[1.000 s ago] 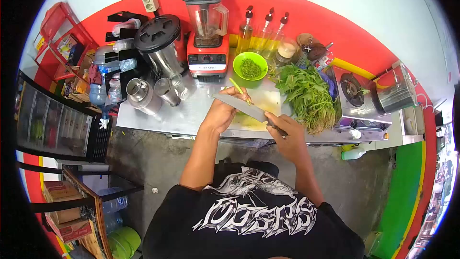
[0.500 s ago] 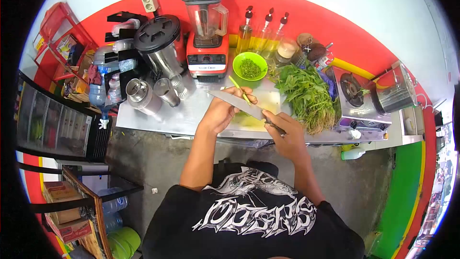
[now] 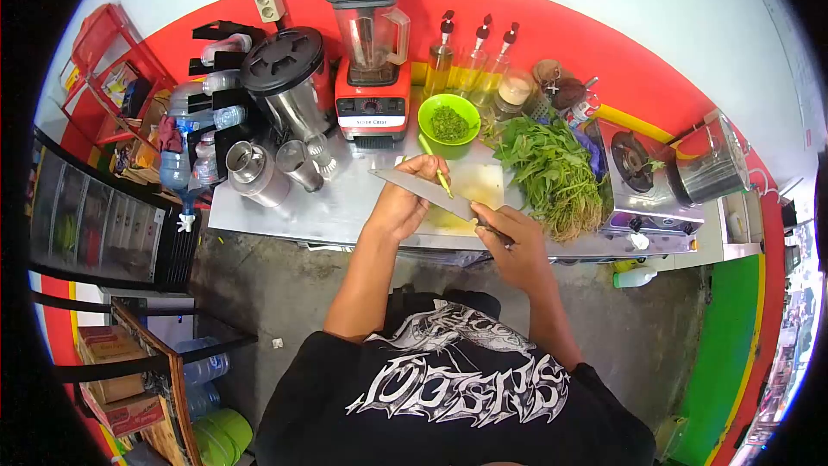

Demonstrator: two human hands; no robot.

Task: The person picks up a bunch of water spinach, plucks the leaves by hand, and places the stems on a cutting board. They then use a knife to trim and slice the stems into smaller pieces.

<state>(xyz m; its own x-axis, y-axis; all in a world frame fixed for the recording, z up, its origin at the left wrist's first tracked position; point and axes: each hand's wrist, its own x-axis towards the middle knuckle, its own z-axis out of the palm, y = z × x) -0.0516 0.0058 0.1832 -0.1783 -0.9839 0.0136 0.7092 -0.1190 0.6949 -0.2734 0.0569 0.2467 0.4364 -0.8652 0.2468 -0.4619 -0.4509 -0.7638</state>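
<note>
My left hand (image 3: 409, 198) pinches a thin green stalk (image 3: 434, 166) above the cutting board. My right hand (image 3: 515, 243) grips a knife (image 3: 431, 191) by its dark handle, with the blade pointing left, across my left fingers and close to the stalk's lower end. The pale cutting board (image 3: 485, 185) lies on the metal table under both hands, partly hidden by them. Just behind it stands a green bowl (image 3: 449, 125) with chopped green bits in it. Right of the board lies a large bunch of leafy greens (image 3: 552, 168), roots toward me.
A red blender (image 3: 373, 103), a steel container (image 3: 297, 95) and metal cups (image 3: 299, 166) stand at the back left of the table (image 3: 259, 217). Oil bottles (image 3: 440, 65) stand behind the bowl. On the right is a stove (image 3: 638, 168) with a metal pot (image 3: 711, 168).
The stalk has tilted more upright, and its lower end has shifted slightly down. My left fingers have shifted a little, while the knife's tip has moved slightly down.
</note>
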